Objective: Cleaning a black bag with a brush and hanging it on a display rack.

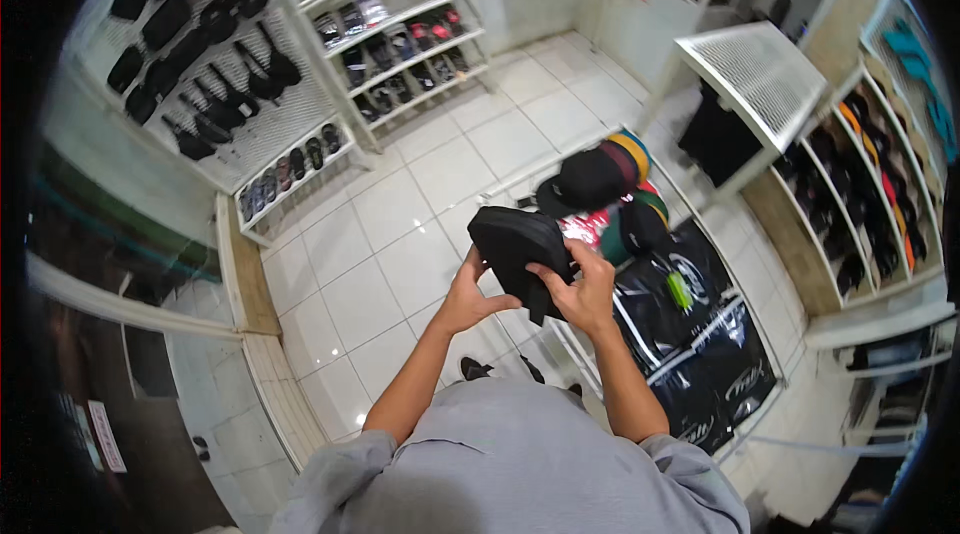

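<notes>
Between both hands, in front of my body and over the tiled floor, is a small black zipped bag (517, 245) with a short strap hanging from its lower end. My right hand (581, 286) grips its right side, with the thumb across the face of the bag. My left hand (472, 298) supports the left edge from below; its thumb points toward the strap, and some fingers are hidden behind the bag. Just beyond my right hand, nested caps (596, 174) in black, maroon and yellow sit on a low white-framed display table (559, 343).
Black plastic packages (675, 354) with printing cover the table, a bright green item (680, 290) on top. Bags hang on a mesh wall panel (277, 110) at left. Shelves (412, 58) hold packaged goods. At right stand a white mesh-topped stand (757, 76) and a cap rack (862, 196).
</notes>
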`<state>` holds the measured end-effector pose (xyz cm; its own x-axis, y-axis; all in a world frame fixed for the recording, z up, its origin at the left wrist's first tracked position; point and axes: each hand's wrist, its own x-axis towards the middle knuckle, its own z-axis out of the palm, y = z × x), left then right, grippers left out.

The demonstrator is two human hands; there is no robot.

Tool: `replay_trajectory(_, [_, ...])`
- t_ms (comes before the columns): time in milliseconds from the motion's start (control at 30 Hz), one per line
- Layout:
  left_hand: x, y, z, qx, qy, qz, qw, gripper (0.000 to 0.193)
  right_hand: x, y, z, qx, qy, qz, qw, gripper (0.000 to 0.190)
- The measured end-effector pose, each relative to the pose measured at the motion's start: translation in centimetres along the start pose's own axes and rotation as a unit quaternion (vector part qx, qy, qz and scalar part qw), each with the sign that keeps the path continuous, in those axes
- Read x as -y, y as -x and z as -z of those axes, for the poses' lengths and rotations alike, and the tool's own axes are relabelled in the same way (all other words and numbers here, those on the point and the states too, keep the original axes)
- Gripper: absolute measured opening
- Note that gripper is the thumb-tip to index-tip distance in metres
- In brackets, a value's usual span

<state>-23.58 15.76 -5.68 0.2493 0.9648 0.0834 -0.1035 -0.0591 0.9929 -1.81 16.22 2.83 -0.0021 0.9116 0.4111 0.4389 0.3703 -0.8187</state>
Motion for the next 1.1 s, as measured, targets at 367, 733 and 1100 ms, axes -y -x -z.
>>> replay_trajectory(367, [-7.8, 2.4, 19.3, -0.260, -0.024, -0.129, 0.957, 0.072, 11.6, -9.2, -22.8, 0.142, -0.246, 0.046, 0.958, 0.053])
replay_trajectory(733, [-8.9, -0.1, 33.2, -0.425, 0.046, -0.150, 0.892, 0.075, 15.7, -23.3, -40.2, 0.408, -0.325, 0.104, 0.847, 0.056])
replay_trajectory(1100, [-12.6, -5.4, 45.6, -0.552, 0.038, -0.254, 0.793, 0.079, 23.9, -32.7, -51.9, 0.432, -0.347, 0.287, 0.781, 0.066])
